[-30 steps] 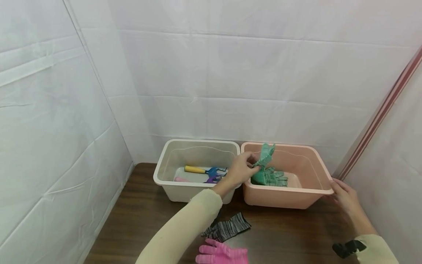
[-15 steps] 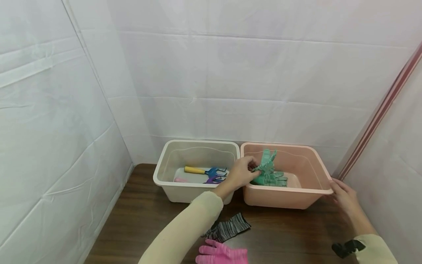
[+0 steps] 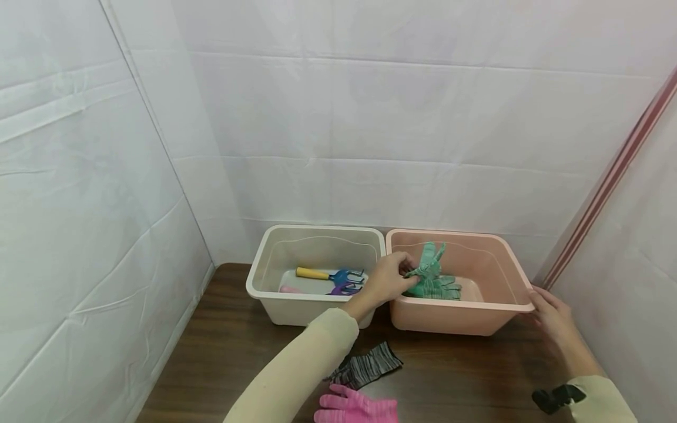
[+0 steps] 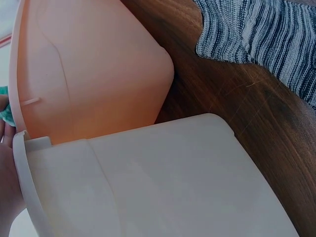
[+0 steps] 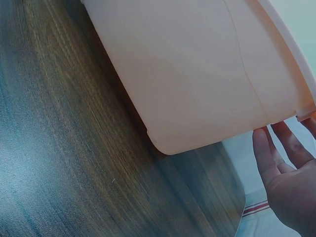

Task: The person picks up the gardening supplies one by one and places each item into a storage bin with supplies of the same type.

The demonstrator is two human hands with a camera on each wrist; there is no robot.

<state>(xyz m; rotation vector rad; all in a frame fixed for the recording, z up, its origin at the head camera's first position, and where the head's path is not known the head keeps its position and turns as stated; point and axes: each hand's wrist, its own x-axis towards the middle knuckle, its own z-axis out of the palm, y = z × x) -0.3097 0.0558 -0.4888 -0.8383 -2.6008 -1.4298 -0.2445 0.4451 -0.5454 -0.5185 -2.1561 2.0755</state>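
My left hand (image 3: 388,276) reaches into the left end of the pink plastic bin (image 3: 441,318) and pinches a green knit glove (image 3: 429,258) between thumb and fingers. Some of that glove's fingers point upward. Below it, another green glove (image 3: 444,288) lies in the bin with its fingers to the right. In the left wrist view, only a scrap of green fabric (image 4: 6,111) shows past the rim. My right hand (image 3: 552,311) holds the bin's right end at the rim; in the right wrist view its fingers (image 5: 266,155) reach up against the outer wall.
Left of the pink bin stands a white bin (image 3: 307,302) with a yellow-handled blue hand fork (image 3: 330,274) and a purple fork (image 3: 344,289). A black-and-grey knit glove (image 3: 370,365) and a pink glove (image 3: 359,406) lie on the wooden table (image 3: 465,376). White sheets (image 3: 338,117) surround it.
My left hand has lowered slightly, bringing the pinched green glove down closer to the other green glove. My right hand stays at the bin's right end.
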